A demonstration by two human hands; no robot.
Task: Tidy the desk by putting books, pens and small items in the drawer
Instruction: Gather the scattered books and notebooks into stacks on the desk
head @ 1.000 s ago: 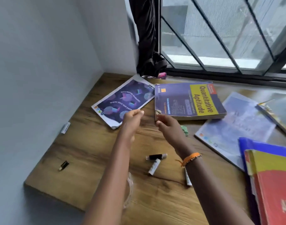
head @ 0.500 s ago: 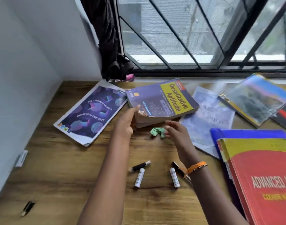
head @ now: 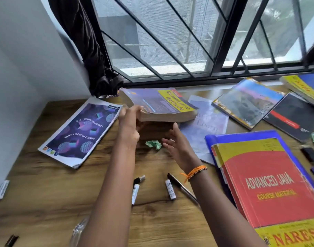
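**First book coming up off the desk**

While the thick "Quantitative Aptitude" book [head: 159, 106] tipped up on its far side near the back edge of the desk [head: 45, 189], the left hand [head: 129, 125] had it by the near left corner, thumb on the cover and fingers tucked beneath, and a shadow showed under the raised near edge. The right hand [head: 177, 145] was spread wide and held nothing, one fingertip just reaching the book's lower edge, palm turned up toward it. That looked like the opening step: the first of the books being lifted, none of them in a drawer yet, and no drawer in view at all.

Just beside the right hand, on the bare wood, lay a crumpled green paper [head: 153, 144]. Nearer the front edge sat a black-capped marker [head: 139, 179], two small white tubes [head: 135, 193] [head: 170, 189] and a pen [head: 182, 187], all apart from both hands. The purple notebook [head: 81, 132] lay flat toward the left edge, the red "Advanced Java" book [head: 266, 186] on a blue folder [head: 241, 136] toward the right, more books along the back right corner.

By the look of it, the next move called for the right hand to slide under the free side, since a book that thick and floppy, gripped at one corner, would likely sag or fan open. Then it wanted carrying clear of the pale booklet [head: 206, 125] it overlapped, without dragging it along.
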